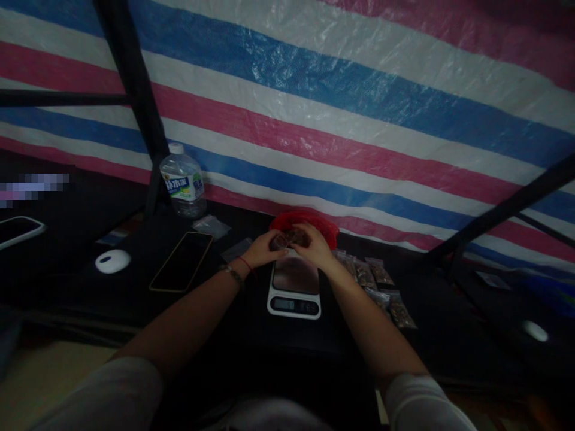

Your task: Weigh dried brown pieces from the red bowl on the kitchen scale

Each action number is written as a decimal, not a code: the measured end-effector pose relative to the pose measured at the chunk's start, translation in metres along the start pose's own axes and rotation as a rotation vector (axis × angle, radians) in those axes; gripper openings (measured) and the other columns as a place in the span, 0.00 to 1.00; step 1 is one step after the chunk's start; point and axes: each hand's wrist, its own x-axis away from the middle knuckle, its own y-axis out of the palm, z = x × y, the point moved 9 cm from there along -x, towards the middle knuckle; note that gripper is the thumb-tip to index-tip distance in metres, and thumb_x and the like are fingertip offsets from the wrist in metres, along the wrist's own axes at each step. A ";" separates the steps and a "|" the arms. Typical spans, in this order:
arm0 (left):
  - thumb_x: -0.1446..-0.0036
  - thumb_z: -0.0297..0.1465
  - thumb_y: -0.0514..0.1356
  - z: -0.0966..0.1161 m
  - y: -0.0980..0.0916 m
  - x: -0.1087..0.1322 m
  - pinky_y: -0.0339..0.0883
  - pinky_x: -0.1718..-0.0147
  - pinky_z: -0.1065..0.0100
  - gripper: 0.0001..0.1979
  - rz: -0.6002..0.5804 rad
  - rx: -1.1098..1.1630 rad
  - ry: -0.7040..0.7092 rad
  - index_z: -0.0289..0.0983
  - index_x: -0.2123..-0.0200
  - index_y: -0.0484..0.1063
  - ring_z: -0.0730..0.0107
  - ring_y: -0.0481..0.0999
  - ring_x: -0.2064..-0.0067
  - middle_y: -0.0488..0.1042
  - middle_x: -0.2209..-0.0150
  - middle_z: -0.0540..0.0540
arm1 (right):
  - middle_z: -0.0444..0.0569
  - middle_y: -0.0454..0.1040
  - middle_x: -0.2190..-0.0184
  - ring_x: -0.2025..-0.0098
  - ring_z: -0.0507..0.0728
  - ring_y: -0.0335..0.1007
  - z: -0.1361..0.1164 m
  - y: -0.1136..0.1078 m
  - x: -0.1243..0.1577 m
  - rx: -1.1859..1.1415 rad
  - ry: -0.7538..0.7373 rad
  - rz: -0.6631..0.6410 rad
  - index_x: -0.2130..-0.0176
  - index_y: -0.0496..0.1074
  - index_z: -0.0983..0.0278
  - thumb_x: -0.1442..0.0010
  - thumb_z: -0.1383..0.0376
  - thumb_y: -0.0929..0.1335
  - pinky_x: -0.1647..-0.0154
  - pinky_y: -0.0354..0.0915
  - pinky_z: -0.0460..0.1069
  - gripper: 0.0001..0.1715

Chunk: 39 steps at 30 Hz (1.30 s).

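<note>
My left hand (262,251) is closed on the edge of a small clear plastic bag (281,240) above the far end of a kitchen scale (294,306). My right hand (316,246) is curled beside it, fingers bent over a dark brown mass; its exact hold is too dark to make out. Right behind both hands lies a red plastic bag (331,230), partly covered by them. The scale is white with a shiny weighing plate (296,276), and its display is lit but unreadable.
Several filled zip bags (399,311) lie right of the scale. To the left are a phone (182,263), flat clear bags (211,226), a plastic bottle (183,185) and a white oval object (112,261). A striped tarp (314,126) hangs behind the black table.
</note>
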 end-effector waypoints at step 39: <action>0.48 0.38 0.62 -0.006 -0.019 0.000 0.69 0.58 0.64 0.17 0.225 0.042 0.022 0.37 0.57 0.66 0.66 0.76 0.60 0.74 0.61 0.45 | 0.53 0.73 0.54 0.53 0.57 0.68 -0.024 -0.005 0.023 0.126 0.002 -0.129 0.44 0.67 0.61 0.41 0.62 0.68 0.49 0.64 0.54 0.26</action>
